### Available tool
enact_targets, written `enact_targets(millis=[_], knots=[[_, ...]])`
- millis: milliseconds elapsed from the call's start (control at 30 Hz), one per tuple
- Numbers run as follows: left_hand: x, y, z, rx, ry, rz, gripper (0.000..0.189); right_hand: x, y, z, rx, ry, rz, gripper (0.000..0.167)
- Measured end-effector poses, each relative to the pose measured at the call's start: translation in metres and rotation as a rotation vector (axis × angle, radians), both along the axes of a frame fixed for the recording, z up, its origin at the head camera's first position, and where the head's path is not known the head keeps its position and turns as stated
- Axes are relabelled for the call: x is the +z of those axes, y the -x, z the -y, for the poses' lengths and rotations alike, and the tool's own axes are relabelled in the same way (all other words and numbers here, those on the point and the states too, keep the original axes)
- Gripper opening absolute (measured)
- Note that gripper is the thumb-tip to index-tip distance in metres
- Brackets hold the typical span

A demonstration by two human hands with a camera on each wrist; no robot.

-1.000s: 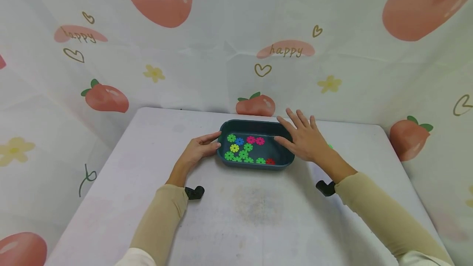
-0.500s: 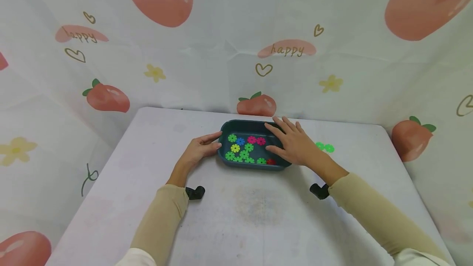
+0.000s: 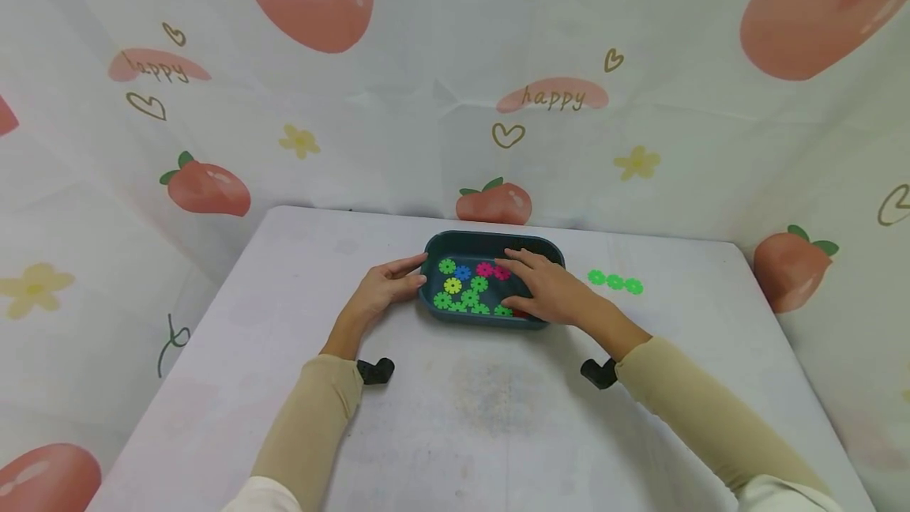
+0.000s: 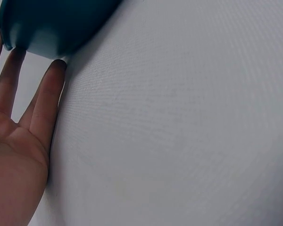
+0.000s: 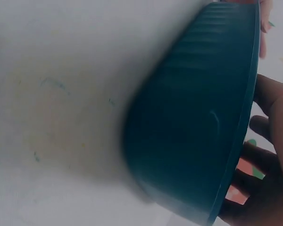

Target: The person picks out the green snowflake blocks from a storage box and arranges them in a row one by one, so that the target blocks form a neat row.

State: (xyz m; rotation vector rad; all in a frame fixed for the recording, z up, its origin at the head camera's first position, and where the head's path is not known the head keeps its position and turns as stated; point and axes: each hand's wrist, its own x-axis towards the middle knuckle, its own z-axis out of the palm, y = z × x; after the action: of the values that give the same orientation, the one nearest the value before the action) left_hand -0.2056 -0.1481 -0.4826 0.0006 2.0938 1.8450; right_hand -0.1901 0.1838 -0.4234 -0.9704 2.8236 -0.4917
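Observation:
A dark teal plastic tray (image 3: 490,321) holds several small notched discs: green (image 3: 479,284), a yellow one (image 3: 453,285), a blue one (image 3: 463,272) and pink ones (image 3: 484,269). My left hand (image 3: 377,295) touches the tray's left end with extended fingers; in the left wrist view its fingertips (image 4: 59,66) meet the outer wall. Over the tray's right part reaches my right hand (image 3: 554,291), fingers spread and bent slightly down, nothing visibly held. It partly covers a pink disc and a red one near the front wall. The right wrist view shows its fingers beyond the tray rim (image 5: 243,136).
Three green discs (image 3: 615,282) lie in a row on the white table (image 3: 498,433), right of the tray. A patterned cloth (image 3: 426,101) hangs behind the table's back edge. Black wrist mounts (image 3: 599,374) show at both cuffs.
My right hand has moved left and lower over the tray, uncovering the row of green discs on the table. The left hand and the tray stay where they were.

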Motion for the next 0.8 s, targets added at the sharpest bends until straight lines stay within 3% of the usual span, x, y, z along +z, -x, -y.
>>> enact_targets(millis=[233, 800], knots=[[0.001, 0.001, 0.001, -0.007, -0.004, 0.0, 0.058, -0.001, 0.003, 0.006, 0.0, 0.005, 0.113, 0.058], [-0.001, 0.002, 0.0, -0.011, -0.017, -0.01, 0.058, -0.011, 0.011, 0.014, -0.007, -0.016, 0.241, 0.034]])
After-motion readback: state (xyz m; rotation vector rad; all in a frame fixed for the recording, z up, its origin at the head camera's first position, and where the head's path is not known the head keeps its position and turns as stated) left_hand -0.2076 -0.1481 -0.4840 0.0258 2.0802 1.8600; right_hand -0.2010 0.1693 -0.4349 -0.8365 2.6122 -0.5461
